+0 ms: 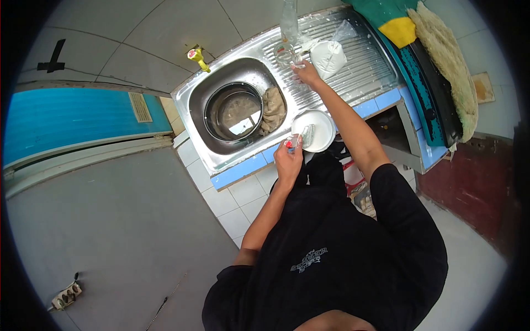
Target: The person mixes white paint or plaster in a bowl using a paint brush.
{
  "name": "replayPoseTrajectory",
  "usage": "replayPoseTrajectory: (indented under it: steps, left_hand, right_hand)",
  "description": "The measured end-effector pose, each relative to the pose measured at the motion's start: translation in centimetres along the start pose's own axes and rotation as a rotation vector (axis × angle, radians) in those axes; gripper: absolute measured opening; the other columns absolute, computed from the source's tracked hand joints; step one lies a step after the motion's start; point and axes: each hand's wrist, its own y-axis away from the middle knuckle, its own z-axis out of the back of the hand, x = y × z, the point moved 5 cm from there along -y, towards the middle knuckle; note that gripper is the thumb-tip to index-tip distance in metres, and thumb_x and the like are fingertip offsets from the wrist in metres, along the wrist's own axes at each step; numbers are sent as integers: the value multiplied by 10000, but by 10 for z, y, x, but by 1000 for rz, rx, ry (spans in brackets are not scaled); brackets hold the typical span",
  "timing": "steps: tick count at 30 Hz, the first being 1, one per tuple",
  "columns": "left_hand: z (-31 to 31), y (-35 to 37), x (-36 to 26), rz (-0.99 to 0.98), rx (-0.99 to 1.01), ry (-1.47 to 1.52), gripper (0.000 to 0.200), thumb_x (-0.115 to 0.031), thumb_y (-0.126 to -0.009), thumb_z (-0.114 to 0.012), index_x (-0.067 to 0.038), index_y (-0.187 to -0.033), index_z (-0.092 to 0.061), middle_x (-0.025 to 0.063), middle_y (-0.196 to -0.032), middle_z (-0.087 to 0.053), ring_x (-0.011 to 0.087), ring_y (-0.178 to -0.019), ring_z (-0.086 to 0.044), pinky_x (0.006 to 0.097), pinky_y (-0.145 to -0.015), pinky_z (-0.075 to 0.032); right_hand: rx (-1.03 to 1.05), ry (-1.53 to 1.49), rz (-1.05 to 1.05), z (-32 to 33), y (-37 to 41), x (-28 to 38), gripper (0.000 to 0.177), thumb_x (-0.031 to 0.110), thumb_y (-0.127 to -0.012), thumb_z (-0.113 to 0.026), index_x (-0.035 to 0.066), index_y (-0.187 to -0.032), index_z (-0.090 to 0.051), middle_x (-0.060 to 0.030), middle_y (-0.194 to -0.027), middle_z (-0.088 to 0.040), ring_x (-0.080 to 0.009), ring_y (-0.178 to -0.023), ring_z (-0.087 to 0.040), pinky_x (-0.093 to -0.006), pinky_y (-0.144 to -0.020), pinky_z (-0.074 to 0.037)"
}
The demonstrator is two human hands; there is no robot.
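Observation:
My left hand (289, 163) is closed on a clear, see-through object (309, 132) with a red part at the fingertips. Its far end lies over a round white bowl (322, 144) at the front edge of the steel counter. My right hand (307, 73) reaches onto the ribbed drainboard, its fingers closed around a small whitish item I cannot make out. Just left of those fingers stands a glass jar (284, 53). To their right sits a white bag (329, 58), apparently filled with powder. Behind the jar is a clear bottle (289, 22).
The sink (199, 96) contains a dark round basin (212, 129) of cloudy water and a crumpled brown cloth (273, 110). A yellow tap (199, 58) projects over it. At right, a dark teal-trimmed object (406, 71) and a fluffy beige cloth (450, 66) border the drainboard.

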Motion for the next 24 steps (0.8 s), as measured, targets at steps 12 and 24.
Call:
replayPoseTrajectory:
  steps: [12, 24]
  left_hand:
    - [-9, 0, -35, -391, -5, -329, 182, -78, -789, -632, 6, -951, -630, 141, -804, -585, 320, -675, -606, 381, -575, -469]
    - [-32, 0, -39, -404, 43, -555, 198, -69, -767, -614, 12, -945, -584, 146, -830, -537, 337, -731, -584, 420, -587, -469]
  right_hand:
    - [-703, 381, 491, 57, 229, -42, 422, 180, -824, -650, -18, -1161, -491, -226, -1014, -466, -361, -930, -474, -387, -815, -398]
    - [-235, -600, -126, 14, 261, -146, 679, 224, -885, -609, 168, -1425, -201, -186, -1216, -438, -243, -1058, -512, -379, -816, -485]
